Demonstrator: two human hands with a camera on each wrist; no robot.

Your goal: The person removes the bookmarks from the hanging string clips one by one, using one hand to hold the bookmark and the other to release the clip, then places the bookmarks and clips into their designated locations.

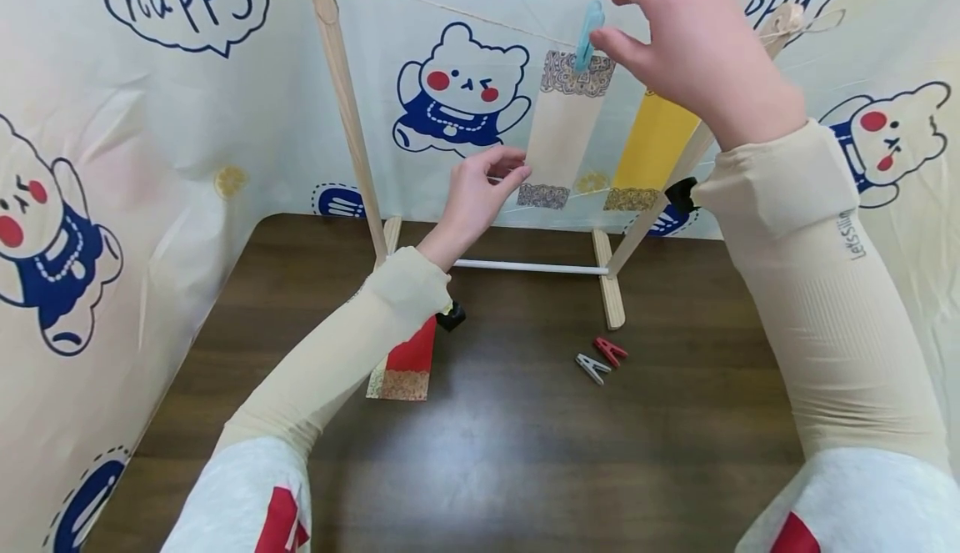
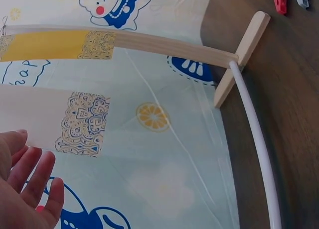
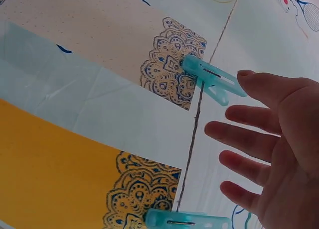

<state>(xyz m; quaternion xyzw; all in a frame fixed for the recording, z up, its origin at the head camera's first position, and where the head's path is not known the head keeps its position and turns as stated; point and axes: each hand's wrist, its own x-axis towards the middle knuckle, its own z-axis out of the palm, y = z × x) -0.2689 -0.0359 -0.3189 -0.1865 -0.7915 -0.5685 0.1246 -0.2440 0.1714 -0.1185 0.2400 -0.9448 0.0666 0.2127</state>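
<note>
A cream paper strip with patterned ends hangs from a twine line, clipped at its top by a light-blue clothespin. My right hand is spread around the clothespin's upper end, the thumb right at one handle and the other fingers apart from it. Beside the strip's lower left edge is my left hand, fingers loosely extended and thumb close to the paper. To the right hangs a yellow strip, held to the line by another blue clothespin.
Wooden posts carry the line, and a white rod joins their feet. A red clothespin and a grey one lie on the brown table. A red strip lies partly under my left forearm.
</note>
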